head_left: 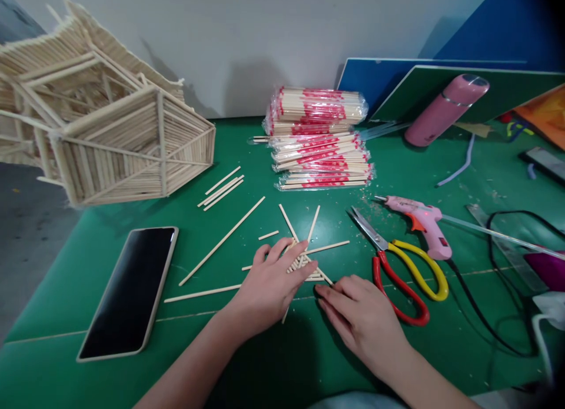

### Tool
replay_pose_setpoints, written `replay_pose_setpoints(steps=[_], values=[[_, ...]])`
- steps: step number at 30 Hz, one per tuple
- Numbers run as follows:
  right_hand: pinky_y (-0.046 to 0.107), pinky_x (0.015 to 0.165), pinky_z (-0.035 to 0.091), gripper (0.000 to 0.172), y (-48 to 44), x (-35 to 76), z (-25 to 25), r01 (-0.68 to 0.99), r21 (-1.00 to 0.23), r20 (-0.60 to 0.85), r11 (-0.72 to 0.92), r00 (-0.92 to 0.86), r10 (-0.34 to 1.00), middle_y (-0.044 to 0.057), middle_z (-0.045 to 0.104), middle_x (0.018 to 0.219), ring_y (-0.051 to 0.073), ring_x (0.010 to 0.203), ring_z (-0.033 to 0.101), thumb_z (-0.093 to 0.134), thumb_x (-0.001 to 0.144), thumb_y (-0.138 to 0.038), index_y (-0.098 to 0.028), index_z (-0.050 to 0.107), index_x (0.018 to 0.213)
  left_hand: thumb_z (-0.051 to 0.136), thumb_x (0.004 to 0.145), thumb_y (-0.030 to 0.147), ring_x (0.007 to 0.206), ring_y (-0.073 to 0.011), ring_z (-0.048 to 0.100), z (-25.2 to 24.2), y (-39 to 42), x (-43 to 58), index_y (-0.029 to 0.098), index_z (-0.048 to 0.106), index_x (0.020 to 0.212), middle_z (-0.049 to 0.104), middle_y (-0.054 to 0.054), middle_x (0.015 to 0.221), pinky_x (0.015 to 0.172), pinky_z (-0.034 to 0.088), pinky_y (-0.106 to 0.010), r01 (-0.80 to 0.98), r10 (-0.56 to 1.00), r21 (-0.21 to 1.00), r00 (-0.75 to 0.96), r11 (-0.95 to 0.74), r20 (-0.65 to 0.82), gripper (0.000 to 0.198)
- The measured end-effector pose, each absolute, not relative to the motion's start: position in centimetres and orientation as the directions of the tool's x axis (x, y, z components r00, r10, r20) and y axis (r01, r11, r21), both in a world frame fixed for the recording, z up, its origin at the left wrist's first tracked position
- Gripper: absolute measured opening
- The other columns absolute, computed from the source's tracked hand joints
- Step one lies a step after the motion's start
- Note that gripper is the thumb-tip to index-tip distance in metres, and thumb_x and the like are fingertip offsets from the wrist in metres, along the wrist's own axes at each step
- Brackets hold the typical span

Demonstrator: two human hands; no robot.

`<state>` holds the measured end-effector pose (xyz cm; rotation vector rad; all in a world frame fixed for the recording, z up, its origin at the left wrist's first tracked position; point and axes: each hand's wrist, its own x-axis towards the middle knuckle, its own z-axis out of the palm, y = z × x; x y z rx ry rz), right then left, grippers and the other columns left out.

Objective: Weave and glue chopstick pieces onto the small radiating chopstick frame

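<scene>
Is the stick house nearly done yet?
A big frame of pale wooden sticks already sits built at the left. The left hand and right hand rest flat on a few loose cut sticks. Plastic-wrapped stick bundles lie behind them, and the pink glue gun lies untouched, so more probably remains.

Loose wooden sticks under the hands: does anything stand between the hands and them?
Nothing visible does. The left hand lies flat on the loose sticks, and the right hand touches their near end. The scissors lie aside.

Both hands (273, 279) (357, 315) lie flat, fingers spread.
</scene>
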<state>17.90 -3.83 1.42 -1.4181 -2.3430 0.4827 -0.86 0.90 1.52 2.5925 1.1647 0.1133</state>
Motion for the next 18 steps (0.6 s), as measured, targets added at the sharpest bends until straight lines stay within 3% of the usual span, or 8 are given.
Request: replay_pose_setpoints(steps=[18], values=[[0.027, 0.057, 0.04, 0.027, -3.75, 17.59, 1.07, 0.791, -0.4, 0.086, 0.463, -0.47, 0.878, 0.005, 0.054, 0.069, 0.015, 0.064, 0.046, 0.041, 0.085, -0.017, -0.018, 0.059, 0.106, 0.037, 0.085, 0.02, 0.12, -0.029, 0.029, 1.51, 0.69, -0.76, 0.031, 0.045, 0.117, 0.035, -0.005, 0.135, 0.086, 0.029, -0.051, 0.724, 0.741, 0.27, 0.669, -0.635, -0.051, 0.035]])
